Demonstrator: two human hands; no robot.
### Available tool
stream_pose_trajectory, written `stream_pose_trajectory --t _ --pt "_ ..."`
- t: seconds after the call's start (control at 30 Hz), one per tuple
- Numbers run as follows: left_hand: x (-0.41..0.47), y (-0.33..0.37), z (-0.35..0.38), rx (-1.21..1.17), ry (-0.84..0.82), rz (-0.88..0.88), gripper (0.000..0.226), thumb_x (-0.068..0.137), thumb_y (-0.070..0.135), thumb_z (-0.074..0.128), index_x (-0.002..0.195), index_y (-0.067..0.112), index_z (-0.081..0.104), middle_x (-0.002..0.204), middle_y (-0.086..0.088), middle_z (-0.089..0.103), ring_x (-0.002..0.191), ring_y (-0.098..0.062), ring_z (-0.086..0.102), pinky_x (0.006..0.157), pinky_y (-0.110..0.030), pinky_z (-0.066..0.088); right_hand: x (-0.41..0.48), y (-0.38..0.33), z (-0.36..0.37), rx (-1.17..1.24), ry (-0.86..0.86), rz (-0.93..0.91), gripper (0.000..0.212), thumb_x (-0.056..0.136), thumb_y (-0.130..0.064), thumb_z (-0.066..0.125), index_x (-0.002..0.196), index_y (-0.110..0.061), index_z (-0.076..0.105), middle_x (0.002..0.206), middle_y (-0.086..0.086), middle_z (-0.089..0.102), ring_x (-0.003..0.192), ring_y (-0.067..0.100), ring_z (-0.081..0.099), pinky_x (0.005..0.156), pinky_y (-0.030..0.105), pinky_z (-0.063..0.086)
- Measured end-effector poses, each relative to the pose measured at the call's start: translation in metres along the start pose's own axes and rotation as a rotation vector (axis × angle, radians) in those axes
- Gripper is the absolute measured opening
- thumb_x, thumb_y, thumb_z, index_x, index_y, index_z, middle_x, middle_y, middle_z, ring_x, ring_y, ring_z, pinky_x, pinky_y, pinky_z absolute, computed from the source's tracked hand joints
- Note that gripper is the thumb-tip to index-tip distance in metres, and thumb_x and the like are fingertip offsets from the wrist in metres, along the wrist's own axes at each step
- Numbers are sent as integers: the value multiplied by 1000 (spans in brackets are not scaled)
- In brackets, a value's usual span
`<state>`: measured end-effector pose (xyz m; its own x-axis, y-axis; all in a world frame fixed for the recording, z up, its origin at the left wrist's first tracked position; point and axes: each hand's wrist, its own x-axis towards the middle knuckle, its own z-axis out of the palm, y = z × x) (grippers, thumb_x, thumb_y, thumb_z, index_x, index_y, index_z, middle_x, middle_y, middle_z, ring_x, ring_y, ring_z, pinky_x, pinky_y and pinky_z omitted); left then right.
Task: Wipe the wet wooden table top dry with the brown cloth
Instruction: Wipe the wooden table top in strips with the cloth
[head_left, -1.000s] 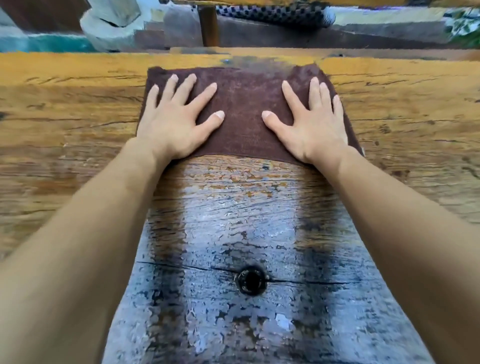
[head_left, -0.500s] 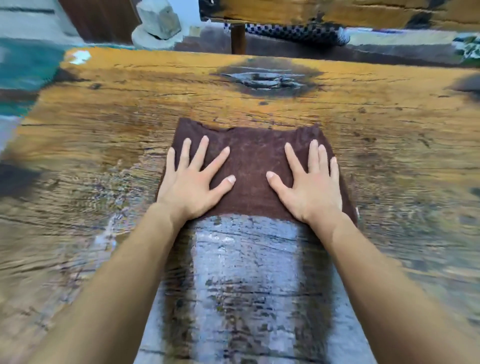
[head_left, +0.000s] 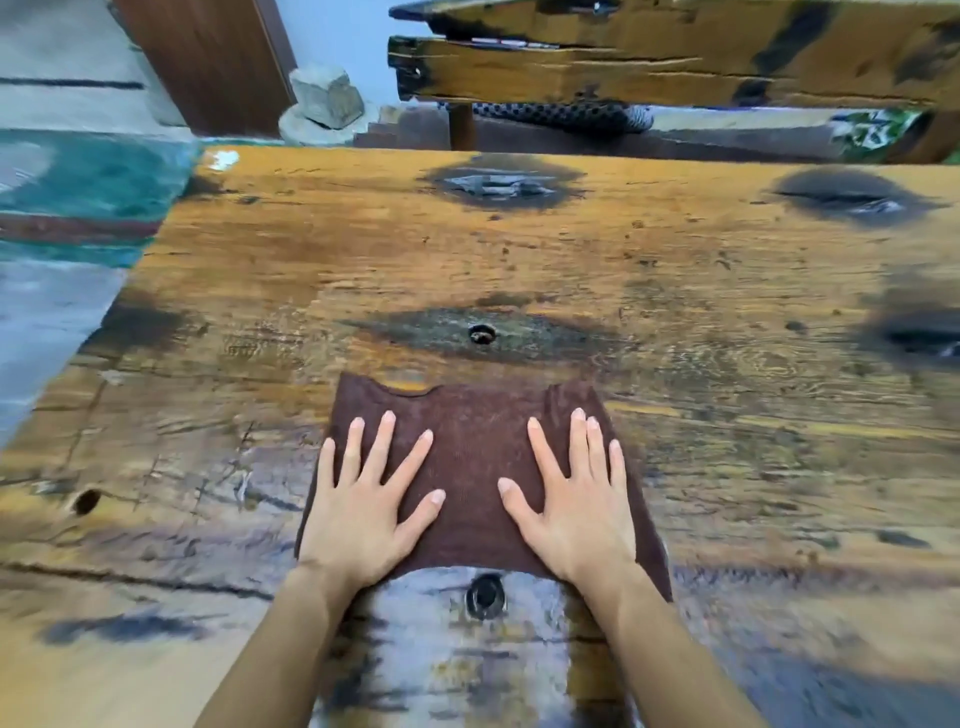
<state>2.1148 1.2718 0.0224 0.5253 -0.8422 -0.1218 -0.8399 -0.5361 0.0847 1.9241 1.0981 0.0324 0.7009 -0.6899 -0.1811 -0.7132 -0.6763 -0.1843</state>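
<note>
Pressing brown cloth (head_left: 478, 457) flat, both hands mid-table (head_left: 727, 291).

Stone blk (head_left: 326, 96), wood bench (head_left: 649, 73), door (head_left: 213, 57).

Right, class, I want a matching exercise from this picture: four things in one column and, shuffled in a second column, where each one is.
Things
1. cloth
2. left hand
3. stone block
4. right hand

Places
A. beyond the far left corner of the table
B. flat on the cloth's left part, fingers spread
C. spread on the table top, under both hands
D. flat on the cloth's right part

Pairs: 1-C, 2-B, 3-A, 4-D
</note>
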Motion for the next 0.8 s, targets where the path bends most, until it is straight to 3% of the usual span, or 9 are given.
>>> stream_pose_trajectory --t 0.17,0.33,0.6,0.8 --pt "-66 15 4 -9 -19 -15 72 97 79 11 163 49 6 175 -2 1 160 -37 -3 126 -60 2 -66 -3 16 15 50 -16 83 96 -78 16 167 -35 10 173 18 -5 161 32 -7 129 52 -4" --pt "-108 26 4 -2 -61 -30 73 97 79 9 162 50 -3 174 -1 -9 160 -34 -11 126 -61 2 -109 -3 26 14 65 -16 83 98 -76 19 167 -30 12 173 19 -2 162 33 -4 129 54 2" --pt "-156 27 5 -47 -52 -27 71 99 75 27 163 46 17 175 -2 8 160 -35 3 123 -65 12 -149 -10 35 -8 66 -26 85 97 -74 31 166 -25 20 172 22 5 161 37 5 127 57 11" --pt "-172 27 6 -87 -63 -131 79 95 80 34 163 44 19 174 1 12 160 -34 8 124 -60 9 -160 -13 37 -27 84 -58 87 95 -74 37 166 -24 24 172 24 12 160 39 11 124 60 16"
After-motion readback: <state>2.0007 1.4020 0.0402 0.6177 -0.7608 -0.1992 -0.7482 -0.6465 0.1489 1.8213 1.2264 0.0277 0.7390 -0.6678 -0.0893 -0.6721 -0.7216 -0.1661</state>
